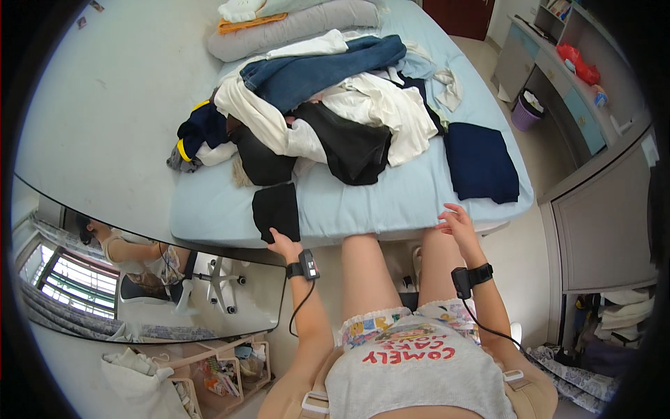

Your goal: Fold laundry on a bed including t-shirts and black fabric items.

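Pale blue sheeting is spread over a bed [412,209], which is flanked on the left by a white wall [125,105] and a mirror [237,307], where a seated person and a wheeled chair base are reflected. At the far end, a grey bolster [300,33] is topped by folded pieces. Most of the middle is covered by a loose heap of clothes: jeans [321,73] are laid across the top, a white shirt [394,115] is draped toward the right, and dark garments are tangled with white ones below.

Near the front edge, left of the middle, a small black cloth [276,209] is laid flat, roughly rectangular, just below the heap. Its near edge is held by the left hand [283,246], the grip being narrowed on it. Nothing is held by the right hand [457,222]; its grip is left loose, the fingers parted and slightly curled over the bed's front edge. Near it, a folded navy cloth [481,162] is placed at the right corner. A black device is strapped to each wrist. Farther right, a red bag [579,64] is set on a bench [558,75], with a purple bin [526,113] placed beside it.
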{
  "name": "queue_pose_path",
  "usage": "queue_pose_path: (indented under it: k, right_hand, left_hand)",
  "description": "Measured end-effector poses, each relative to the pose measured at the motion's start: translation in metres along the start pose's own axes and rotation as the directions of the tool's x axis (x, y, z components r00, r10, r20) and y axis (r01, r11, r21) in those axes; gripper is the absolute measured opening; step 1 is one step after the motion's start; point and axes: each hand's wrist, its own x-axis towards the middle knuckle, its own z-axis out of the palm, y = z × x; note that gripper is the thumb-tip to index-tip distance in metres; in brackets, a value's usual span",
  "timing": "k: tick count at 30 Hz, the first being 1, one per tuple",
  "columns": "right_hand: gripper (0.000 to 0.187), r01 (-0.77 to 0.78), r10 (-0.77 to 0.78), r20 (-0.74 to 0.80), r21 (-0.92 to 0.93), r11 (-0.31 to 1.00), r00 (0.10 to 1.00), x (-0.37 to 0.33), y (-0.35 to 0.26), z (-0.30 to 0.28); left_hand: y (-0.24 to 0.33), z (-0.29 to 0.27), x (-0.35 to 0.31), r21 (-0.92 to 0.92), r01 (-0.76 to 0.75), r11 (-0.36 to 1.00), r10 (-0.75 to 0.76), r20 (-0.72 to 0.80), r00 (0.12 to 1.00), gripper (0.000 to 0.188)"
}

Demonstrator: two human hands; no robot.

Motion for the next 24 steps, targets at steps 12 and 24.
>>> queue_pose_path:
  k: [12, 24]
  right_hand:
    - [0.036, 0.444, -0.404, 0.417, 0.000, 0.896, 0.814, 0.104, -0.054, 0.164]
    - [0.045, 0.479, -0.832, -0.417, -0.682, 0.553, 0.366, 0.234, -0.062, 0.138]
  left_hand:
    - [0.050, 0.017, 0.134, 0.037, 0.137, 0.990, -0.130, -0.142, 0.981, 0.061]
    - [0.052, -0.042, 0.094, -0.005, 0.003, 1.000, -0.003, 0.069, 0.998, 0.102]
